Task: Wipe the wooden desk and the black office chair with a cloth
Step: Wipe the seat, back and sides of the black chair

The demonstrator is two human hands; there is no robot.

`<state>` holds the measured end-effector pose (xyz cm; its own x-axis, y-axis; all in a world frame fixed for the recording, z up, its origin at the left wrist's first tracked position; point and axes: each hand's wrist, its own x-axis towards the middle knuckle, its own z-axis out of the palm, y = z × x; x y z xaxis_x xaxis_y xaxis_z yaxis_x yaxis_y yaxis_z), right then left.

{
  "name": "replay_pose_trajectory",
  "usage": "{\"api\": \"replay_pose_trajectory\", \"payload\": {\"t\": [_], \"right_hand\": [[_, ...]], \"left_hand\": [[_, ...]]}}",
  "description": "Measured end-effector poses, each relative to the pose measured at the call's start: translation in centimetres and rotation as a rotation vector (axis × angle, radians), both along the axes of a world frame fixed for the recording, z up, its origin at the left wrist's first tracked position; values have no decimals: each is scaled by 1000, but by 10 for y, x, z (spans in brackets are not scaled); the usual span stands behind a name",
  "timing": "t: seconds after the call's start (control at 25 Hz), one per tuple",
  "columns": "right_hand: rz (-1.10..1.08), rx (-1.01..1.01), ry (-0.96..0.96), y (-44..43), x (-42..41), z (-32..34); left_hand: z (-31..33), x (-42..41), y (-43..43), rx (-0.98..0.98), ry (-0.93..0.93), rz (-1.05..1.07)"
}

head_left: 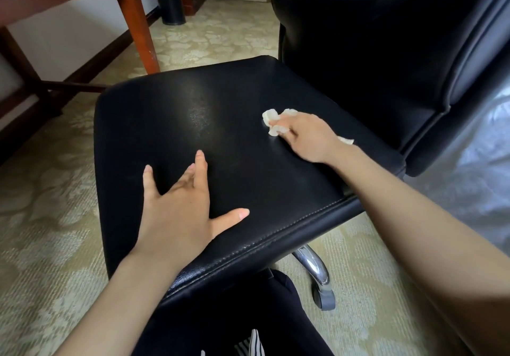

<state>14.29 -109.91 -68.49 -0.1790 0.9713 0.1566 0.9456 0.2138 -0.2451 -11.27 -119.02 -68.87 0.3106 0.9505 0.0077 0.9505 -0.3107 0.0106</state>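
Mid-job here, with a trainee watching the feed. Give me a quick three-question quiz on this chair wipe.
1. Which hand holds the cloth? A) left hand B) right hand
2. True or false: the cloth lies on the wooden desk.
3. Fill in: the left hand's fingers are ____, holding nothing.
Key: 1 B; 2 false, it is on the chair seat; 3 spread.
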Motion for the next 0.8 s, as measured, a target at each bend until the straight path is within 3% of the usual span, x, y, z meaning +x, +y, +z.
{"api": "replay_pose_trajectory", "payload": {"t": [0.16,0.4,0.64,0.8], "right_hand": [[120,141,72,-67,-32,-3],[42,259,164,-159,-44,-16],[-254,413,234,-173,26,-26],[-575,354,470,-149,83,-40]], "left_hand": [[9,-4,1,-54,44,13],[20,-12,4,-154,-26,37],[18,-17,7,-167,-67,31],[17,-18,6,-154,-113,30]]}}
